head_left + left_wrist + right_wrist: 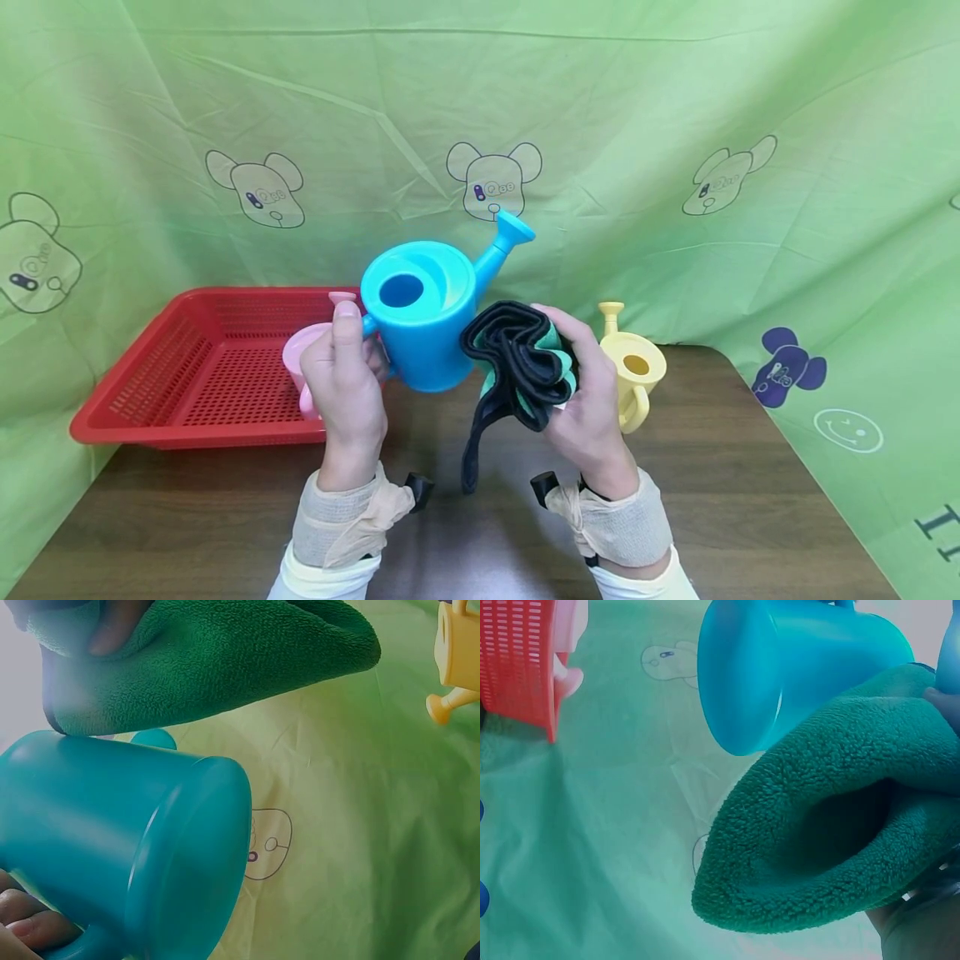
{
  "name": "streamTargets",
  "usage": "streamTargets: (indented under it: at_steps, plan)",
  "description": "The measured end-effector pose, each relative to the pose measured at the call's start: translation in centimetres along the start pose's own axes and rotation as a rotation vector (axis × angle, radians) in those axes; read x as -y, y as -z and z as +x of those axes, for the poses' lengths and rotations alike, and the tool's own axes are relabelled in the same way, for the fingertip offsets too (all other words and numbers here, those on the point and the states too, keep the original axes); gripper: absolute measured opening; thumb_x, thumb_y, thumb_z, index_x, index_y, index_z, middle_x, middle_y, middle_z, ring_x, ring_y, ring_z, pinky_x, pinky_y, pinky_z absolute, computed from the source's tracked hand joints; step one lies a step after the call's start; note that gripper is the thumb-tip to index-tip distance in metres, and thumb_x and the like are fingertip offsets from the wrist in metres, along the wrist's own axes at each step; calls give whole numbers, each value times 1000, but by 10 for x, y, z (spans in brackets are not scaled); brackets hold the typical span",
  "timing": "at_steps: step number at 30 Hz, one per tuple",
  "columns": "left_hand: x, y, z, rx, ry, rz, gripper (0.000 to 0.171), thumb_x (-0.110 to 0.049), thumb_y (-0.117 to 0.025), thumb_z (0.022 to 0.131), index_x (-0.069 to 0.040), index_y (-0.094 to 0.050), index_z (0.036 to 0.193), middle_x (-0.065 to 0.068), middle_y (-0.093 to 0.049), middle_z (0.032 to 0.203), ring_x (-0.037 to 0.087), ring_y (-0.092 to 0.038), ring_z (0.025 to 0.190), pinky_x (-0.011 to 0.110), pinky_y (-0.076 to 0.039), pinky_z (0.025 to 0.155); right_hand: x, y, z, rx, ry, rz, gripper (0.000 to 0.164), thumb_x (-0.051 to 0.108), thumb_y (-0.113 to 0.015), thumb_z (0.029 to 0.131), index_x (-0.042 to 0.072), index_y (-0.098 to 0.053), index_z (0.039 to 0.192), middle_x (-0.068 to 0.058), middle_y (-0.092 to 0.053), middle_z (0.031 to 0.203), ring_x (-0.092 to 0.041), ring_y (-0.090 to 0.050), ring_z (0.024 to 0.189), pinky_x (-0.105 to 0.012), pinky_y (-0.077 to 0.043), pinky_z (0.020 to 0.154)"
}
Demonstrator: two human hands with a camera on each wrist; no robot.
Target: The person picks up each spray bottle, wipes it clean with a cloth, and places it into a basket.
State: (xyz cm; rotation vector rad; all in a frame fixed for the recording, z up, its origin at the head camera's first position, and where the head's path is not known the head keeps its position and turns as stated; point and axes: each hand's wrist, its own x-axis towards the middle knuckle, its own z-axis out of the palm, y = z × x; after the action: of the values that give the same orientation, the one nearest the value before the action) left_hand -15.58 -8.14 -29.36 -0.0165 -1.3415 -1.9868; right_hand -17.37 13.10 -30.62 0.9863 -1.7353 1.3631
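Observation:
A blue toy watering can [431, 350] is held up over the table by my left hand [345, 383], whose fingers curl round its handle with the thumb up. Its spout points away to the upper right. My right hand [592, 400] grips a bunched cloth [517, 358], dark on one side and fluffy green on the other, one strip of it hanging down. In the head view the cloth overlaps the can's right side. The green pile of the cloth [217, 667] lies right at the can's wall in the left wrist view.
At the left stands a red perforated plastic basket [202, 433] with a pink watering can [303, 346] at its right end. A yellow watering can [637, 354] is on the wooden table [735, 467] beyond my right hand. Green printed fabric [600, 100] hangs behind.

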Motion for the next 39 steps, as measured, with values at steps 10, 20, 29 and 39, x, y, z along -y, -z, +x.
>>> streamTargets:
  at_steps: [10, 20, 29, 39]
  plan:
    - [-2, 1, -1, 76, -20, -9, 52, -21, -53, 105, -3, -39, 58, -3, -38, 50, 12, -30, 47, 26, -22, 46, 1, 0, 3, -87, 53, 28, 58, 23, -74, 98, -19, -54, 132, -12, -70, 126, -18, -68, 119, -34, -52, 108]
    - [-2, 3, -2, 146, -1, 39, 53, -23, -55, 105, 1, -40, 59, -2, -40, 50, 15, -33, 46, 24, -28, 49, 1, 1, 3, -48, 46, 44, 60, 23, -74, 99, -20, -52, 133, -12, -69, 130, -19, -67, 121, -34, -51, 110]
    - [-2, 6, -2, 190, -16, 77, 54, -24, -53, 106, 2, -40, 60, -1, -42, 51, 17, -34, 46, 22, -31, 51, -1, 2, 1, -17, 18, 21, 60, 25, -73, 99, -18, -51, 136, -16, -69, 129, -16, -67, 122, -33, -51, 110]
    - [-1, 6, -2, 185, -21, 52, 55, -24, -53, 106, 1, -39, 59, -1, -41, 51, 14, -34, 47, 23, -29, 50, -1, 3, 2, 26, 9, -4, 62, 28, -72, 100, -16, -51, 138, -31, -66, 122, -14, -65, 120, -29, -50, 109]
